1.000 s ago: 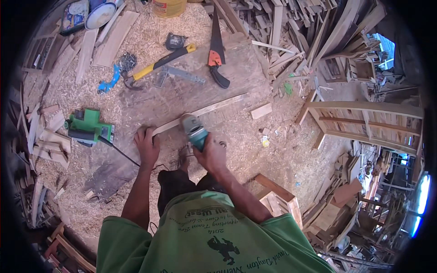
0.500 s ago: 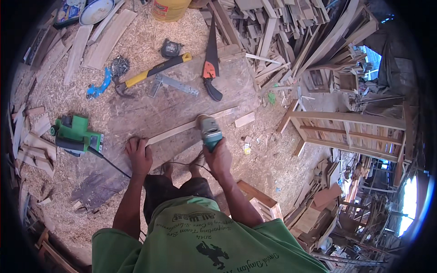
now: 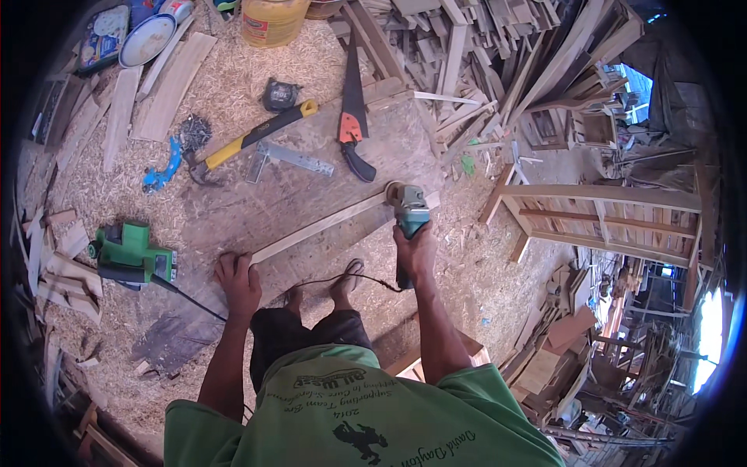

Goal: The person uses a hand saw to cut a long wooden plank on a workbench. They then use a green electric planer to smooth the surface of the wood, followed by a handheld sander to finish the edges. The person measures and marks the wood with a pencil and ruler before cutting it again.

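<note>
Wood strip (image 3: 319,227) aslant on board (image 3: 226,210): left hand (image 3: 239,282) at its left end, right hand (image 3: 415,247) with angle grinder (image 3: 410,208) at right part; disc contact hard to tell. Beyond strip, left to right: claw hammer (image 3: 253,138), try square (image 3: 299,159), handsaw (image 3: 353,93). Tape measure (image 3: 280,94) behind hammer. Electric planer (image 3: 134,253) left of left hand. Bucket (image 3: 272,23) at far edge, plate (image 3: 148,40) to its left. Slatted frame (image 3: 603,194) well right.
</note>
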Demonstrator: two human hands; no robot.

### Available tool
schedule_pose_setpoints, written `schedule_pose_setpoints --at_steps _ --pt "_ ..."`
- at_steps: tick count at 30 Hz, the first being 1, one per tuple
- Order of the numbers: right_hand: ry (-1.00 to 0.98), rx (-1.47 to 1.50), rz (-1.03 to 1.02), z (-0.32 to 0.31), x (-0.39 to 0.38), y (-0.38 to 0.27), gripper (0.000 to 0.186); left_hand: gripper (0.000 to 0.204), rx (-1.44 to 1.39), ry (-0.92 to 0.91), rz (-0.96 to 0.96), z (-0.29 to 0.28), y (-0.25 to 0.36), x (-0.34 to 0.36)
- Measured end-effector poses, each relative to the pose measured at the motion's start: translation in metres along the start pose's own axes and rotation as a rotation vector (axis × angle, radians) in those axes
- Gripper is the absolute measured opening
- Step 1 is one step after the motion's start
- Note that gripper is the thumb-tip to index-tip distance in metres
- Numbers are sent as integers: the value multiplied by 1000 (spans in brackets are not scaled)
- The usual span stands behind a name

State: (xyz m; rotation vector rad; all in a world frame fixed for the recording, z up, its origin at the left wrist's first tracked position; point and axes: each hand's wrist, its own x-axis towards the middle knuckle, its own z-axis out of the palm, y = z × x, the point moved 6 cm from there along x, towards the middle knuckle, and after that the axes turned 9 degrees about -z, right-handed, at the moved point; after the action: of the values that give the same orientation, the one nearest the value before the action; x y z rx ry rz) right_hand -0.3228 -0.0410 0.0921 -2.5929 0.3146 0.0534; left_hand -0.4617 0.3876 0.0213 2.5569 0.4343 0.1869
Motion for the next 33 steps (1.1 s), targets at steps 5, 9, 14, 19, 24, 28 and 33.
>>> schedule_pose_setpoints --at_steps 5,9,14,19,24,28,33 --pt "-144 -8 -204 57 -68 -56 65 36 -5 -9 -9 0 0 2" --pt "-418 10 -259 91 -116 -123 61 35 1 1 -31 -1 1 1" --pt "-370 -59 -319 88 -120 -118 65 34 1 5 -31 2 -4 -1" --pt "-260 -111 -131 53 -70 -61 62 35 -21 -15 -35 0 1 -1" --pt "-29 -112 -94 4 0 -19 61 35 5 -5 -17 -2 2 0" --pt "30 -91 -23 -18 37 18 65 34 -5 0 -10 1 2 0" --pt "-115 -17 -64 -10 21 2 68 32 34 30 -19 1 0 -2"
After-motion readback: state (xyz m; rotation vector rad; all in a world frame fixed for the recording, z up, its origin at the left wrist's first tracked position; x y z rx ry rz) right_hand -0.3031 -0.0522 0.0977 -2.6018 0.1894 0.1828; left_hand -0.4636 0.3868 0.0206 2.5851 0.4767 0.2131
